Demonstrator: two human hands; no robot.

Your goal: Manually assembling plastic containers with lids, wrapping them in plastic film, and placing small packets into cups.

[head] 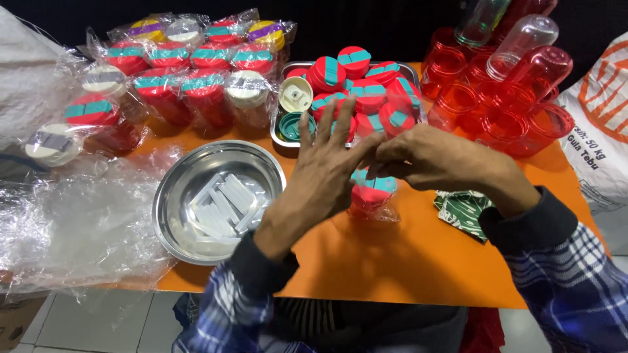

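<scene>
From the head camera I see my left hand (325, 171) with the fingers spread wide and open, its back turned to me; it holds nothing that I can see. My right hand (428, 159) has the fingers pinched together just beside the left fingertips; what they pinch I cannot tell. Behind both hands, near the middle of the orange table (405, 261), stands a red jar with a teal-striped lid (371, 193), wrapped in clear plastic. Toward the left edge sits a steel bowl (176, 189) with white strips (222, 206). At the far edge, a tray of red lids (356, 91).
</scene>
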